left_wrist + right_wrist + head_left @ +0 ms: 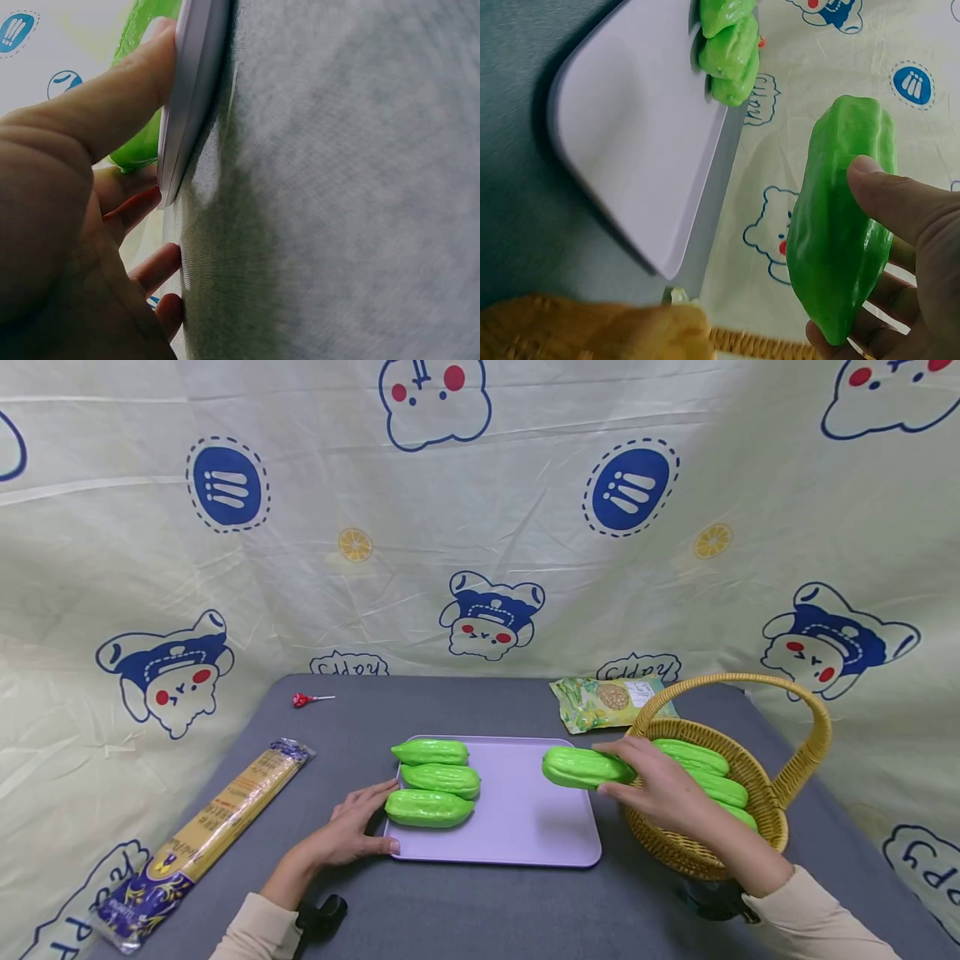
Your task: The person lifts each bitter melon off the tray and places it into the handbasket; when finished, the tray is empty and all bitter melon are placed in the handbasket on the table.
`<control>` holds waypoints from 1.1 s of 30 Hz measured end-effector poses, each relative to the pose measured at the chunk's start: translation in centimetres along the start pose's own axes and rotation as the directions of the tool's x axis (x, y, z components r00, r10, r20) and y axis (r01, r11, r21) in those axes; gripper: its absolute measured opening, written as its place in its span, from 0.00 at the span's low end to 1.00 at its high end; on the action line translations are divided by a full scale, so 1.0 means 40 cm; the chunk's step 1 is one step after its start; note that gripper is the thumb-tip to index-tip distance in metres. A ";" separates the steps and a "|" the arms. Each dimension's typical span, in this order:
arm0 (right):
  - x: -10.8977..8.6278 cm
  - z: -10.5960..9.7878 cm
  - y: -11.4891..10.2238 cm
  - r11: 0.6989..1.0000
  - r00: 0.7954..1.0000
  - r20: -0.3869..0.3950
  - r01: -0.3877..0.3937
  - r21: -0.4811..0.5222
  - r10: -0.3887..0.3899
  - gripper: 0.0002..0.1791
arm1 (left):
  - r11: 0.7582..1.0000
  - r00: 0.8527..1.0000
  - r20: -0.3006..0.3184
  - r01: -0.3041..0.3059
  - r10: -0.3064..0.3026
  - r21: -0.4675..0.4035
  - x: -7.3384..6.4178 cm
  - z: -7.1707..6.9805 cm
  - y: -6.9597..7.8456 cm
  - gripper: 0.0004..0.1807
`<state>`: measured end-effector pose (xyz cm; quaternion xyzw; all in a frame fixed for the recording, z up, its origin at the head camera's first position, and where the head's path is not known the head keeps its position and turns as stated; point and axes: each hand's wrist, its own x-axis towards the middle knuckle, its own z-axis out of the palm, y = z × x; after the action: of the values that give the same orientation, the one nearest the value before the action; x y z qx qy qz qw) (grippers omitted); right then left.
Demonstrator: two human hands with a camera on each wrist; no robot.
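Observation:
My right hand (pixel 656 781) grips a ribbed green gourd (pixel 587 767) above the right end of a lilac tray (pixel 532 810). In the right wrist view the thumb lies across this gourd (pixel 840 217), with fingers behind it. Three similar gourds (pixel 429 808) lie in a column at the tray's left end. My left hand (pixel 351 828) rests beside the tray's left edge; its thumb and a fingertip touch the rim (pixel 187 105). More green gourds (pixel 692 757) sit in a wicker basket (pixel 772 827) on the right, partly hidden by my right forearm.
A long yellow and purple packet (pixel 202 843) lies slanted on the left. Behind the tray are a small red-headed lollipop (pixel 302 700) and a green bag (pixel 592 706). The basket's tall handle (pixel 813 735) arches over its opening. A printed curtain (pixel 495 543) hangs behind the grey table (pixel 450 910).

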<state>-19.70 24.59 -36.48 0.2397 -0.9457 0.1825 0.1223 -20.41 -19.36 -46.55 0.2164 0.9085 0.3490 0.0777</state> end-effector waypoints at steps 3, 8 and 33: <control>-0.025 -0.016 0.010 1.000 1.000 -0.008 -0.023 -0.013 0.023 0.28 | 1.000 1.000 -0.001 -0.001 0.001 0.000 -0.001 0.000 0.001 0.48; -0.063 -0.043 0.030 0.999 0.999 -0.031 -0.035 -0.029 0.034 0.28 | 1.000 1.000 -0.007 -0.003 0.003 0.007 -0.002 -0.001 0.002 0.48; -0.177 -0.083 0.145 0.981 0.986 0.048 -0.153 -0.118 0.160 0.28 | 1.000 1.000 -0.002 0.003 -0.003 0.004 0.000 0.001 0.001 0.48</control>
<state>-16.08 33.58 -37.41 0.1623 -0.9736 0.1302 0.0940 -20.39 -19.33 -46.55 0.2147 0.9095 0.3475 0.0768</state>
